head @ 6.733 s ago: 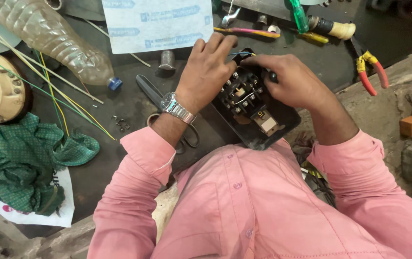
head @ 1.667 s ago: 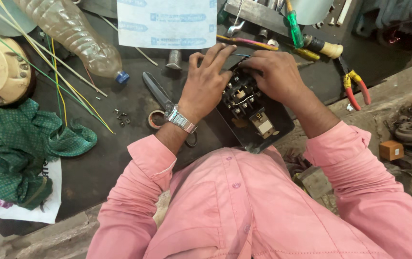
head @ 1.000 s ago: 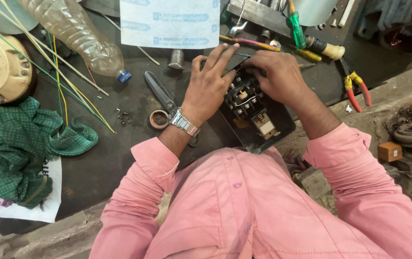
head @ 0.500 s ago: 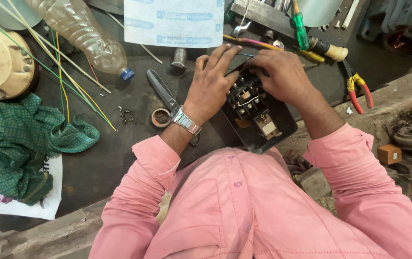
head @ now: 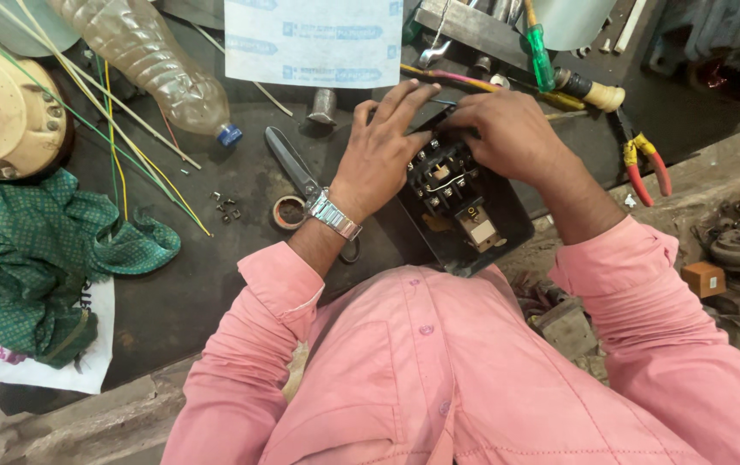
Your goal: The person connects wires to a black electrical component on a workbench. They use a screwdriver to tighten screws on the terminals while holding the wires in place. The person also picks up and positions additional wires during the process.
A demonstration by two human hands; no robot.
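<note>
Both hands (head: 439, 146) unmoved on black switch box (head: 464, 207); left fingers (head: 396, 103) spread, right's hidden.

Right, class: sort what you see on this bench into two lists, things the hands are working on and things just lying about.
In hand:
- left hand
- right hand
- black switch box, both hands on it

Lying about:
- plastic bottle
- scissors
- tape roll
- green cloth
- pliers
- green screwdriver
- small screws

Pink shirt (head: 439, 379); green dotted cloth (head: 34, 250); black switch box (head: 464, 207); red-yellow pliers (head: 645, 164); cream motor cover (head: 0, 108).
</note>
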